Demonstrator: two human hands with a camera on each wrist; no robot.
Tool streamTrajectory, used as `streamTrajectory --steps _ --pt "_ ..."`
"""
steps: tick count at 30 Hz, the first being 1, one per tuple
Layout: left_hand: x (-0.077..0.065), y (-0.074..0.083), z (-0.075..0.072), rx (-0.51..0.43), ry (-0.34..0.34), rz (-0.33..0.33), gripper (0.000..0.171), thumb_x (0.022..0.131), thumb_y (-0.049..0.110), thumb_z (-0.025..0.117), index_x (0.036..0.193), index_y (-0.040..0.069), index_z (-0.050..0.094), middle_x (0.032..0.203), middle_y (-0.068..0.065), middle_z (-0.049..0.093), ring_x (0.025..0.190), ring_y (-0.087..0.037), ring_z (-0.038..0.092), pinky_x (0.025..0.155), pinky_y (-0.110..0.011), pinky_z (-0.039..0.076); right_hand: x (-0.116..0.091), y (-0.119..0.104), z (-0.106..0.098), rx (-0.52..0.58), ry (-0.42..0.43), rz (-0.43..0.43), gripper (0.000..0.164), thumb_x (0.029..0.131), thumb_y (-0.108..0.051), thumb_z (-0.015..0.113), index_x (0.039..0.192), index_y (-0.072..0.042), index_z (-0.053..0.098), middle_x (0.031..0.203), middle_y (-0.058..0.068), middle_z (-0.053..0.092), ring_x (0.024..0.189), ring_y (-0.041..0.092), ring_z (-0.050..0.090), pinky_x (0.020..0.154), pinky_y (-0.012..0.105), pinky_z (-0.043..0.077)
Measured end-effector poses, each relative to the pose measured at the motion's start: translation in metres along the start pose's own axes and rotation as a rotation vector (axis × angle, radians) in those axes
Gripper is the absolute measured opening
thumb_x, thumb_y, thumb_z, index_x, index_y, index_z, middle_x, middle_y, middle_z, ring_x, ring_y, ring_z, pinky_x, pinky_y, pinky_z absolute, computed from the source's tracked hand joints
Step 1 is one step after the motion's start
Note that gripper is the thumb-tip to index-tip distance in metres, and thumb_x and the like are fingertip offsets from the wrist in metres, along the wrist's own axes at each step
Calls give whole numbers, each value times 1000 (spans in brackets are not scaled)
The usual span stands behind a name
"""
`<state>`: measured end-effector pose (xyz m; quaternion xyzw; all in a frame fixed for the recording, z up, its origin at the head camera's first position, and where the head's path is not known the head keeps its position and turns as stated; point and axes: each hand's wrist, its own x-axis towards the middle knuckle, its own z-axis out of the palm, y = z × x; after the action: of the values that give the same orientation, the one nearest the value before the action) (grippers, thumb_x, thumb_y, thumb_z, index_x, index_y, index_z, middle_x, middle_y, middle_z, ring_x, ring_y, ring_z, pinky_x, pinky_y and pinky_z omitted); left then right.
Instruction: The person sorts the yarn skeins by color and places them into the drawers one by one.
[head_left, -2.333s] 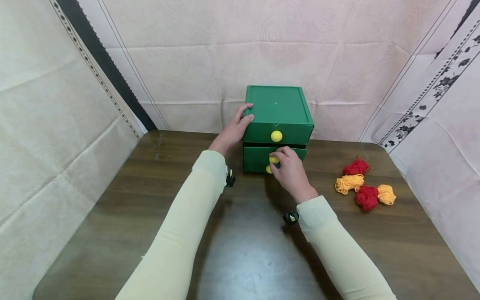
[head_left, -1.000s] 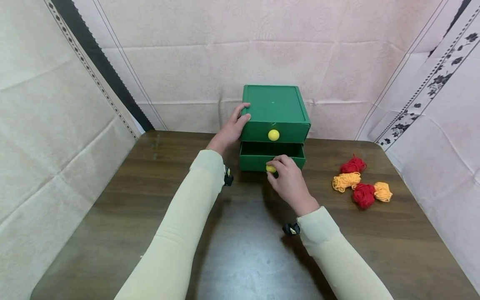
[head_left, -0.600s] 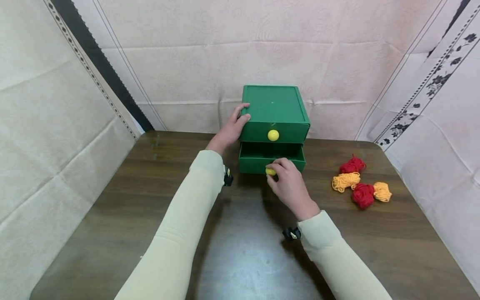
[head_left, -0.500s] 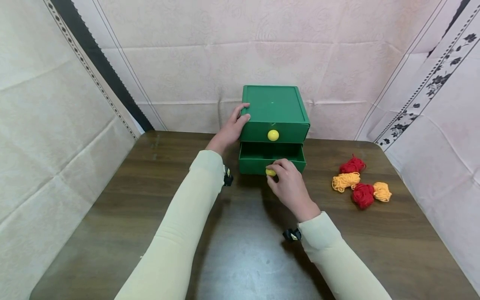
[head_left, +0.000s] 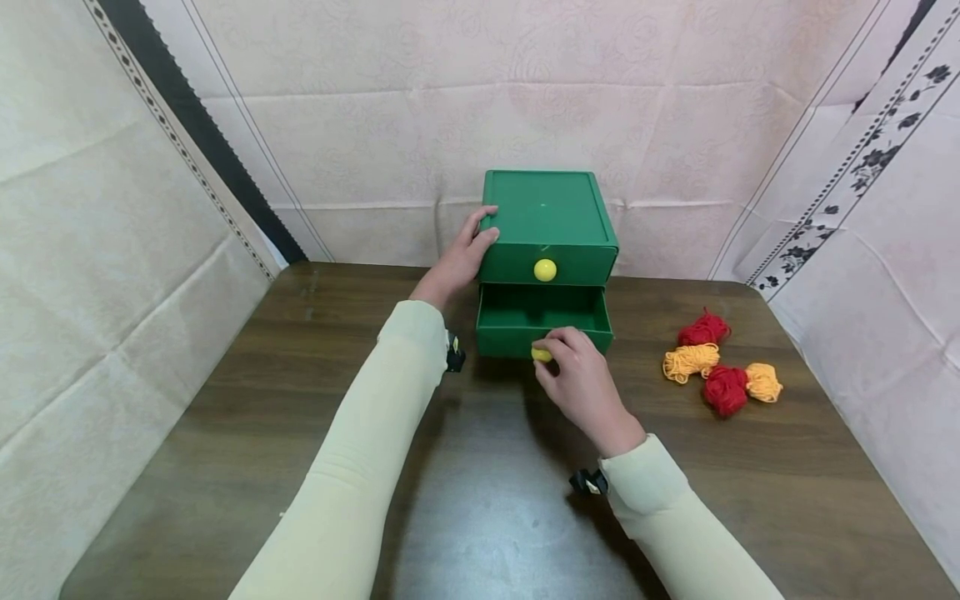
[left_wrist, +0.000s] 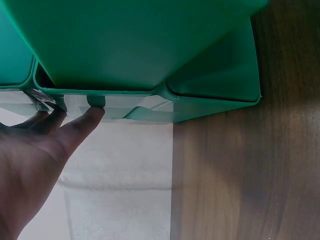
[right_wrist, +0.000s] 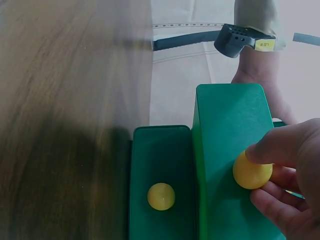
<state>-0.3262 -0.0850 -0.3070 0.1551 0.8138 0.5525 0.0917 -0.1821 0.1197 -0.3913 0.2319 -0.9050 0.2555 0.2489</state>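
A green chest of drawers [head_left: 551, 204] with yellow knobs stands near the back of the table. One drawer [head_left: 498, 342] below the top one sticks out, and its inside shows bare green. My right hand [head_left: 581, 379] pinches that drawer's yellow knob [right_wrist: 250, 172] between thumb and fingers. In the right wrist view, a closed bottom drawer with its own knob [right_wrist: 161, 196] sits beside the pulled-out one. My left hand [head_left: 457, 262] rests against the chest's left side, fingers extended; in the left wrist view its fingertips [left_wrist: 95, 114] touch the side wall.
On the right of the brown wooden table [head_left: 360, 375] lie two red yarn bundles [head_left: 725, 392] and two yellow-orange ones [head_left: 690, 362], close together. Pale cloth [head_left: 420, 125] hangs behind the table and at both sides.
The drawer has slid out toward me, from barely ajar to well open, with my right hand on its knob throughout. My left hand has stayed on the chest's side.
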Motion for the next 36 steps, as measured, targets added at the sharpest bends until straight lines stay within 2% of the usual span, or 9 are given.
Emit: streamTrajectory --steps 7,15,18,25,30,36 --pt "17 -24 2 -5 29 38 47 100 55 35 145 52 21 161 3 14 137 -31 33 109 -56 33 -4 -1 0 1 7 -5 20 83 -11 76 102 -5 73 101 8 63 93 22 58 82 37 55" --pt "19 -28 3 -23 21 44 47 99 57 35 144 53 20 161 5 12 139 -31 31 109 -57 32 -6 0 -1 15 23 -13 22 82 -12 77 102 -5 73 101 8 63 93 22 59 82 36 56" --pt "18 -26 2 -24 20 35 48 99 58 36 144 54 20 161 4 12 139 -31 30 109 -57 31 -5 1 -3 14 35 -28 21 82 -12 77 101 -5 73 100 8 64 91 21 60 80 35 57" --pt "-2 7 -1 -33 -19 -10 52 103 42 34 152 37 17 163 0 8 141 -31 29 111 -53 32 -2 3 -19 32 56 -28 24 81 -13 79 102 -4 73 99 8 64 89 21 61 76 35 56" --pt "-2 8 0 -52 -24 -21 52 103 42 34 152 37 17 163 1 7 141 -32 29 111 -53 33 -2 9 -35 59 113 -31 24 81 -13 78 103 -5 73 100 8 65 90 21 62 76 38 56" --pt "-4 7 0 -34 -14 -9 52 103 42 34 152 36 16 164 0 5 144 -31 25 112 -52 30 -1 24 -54 37 191 13 26 81 -13 78 106 -5 73 101 11 67 85 23 64 68 39 55"
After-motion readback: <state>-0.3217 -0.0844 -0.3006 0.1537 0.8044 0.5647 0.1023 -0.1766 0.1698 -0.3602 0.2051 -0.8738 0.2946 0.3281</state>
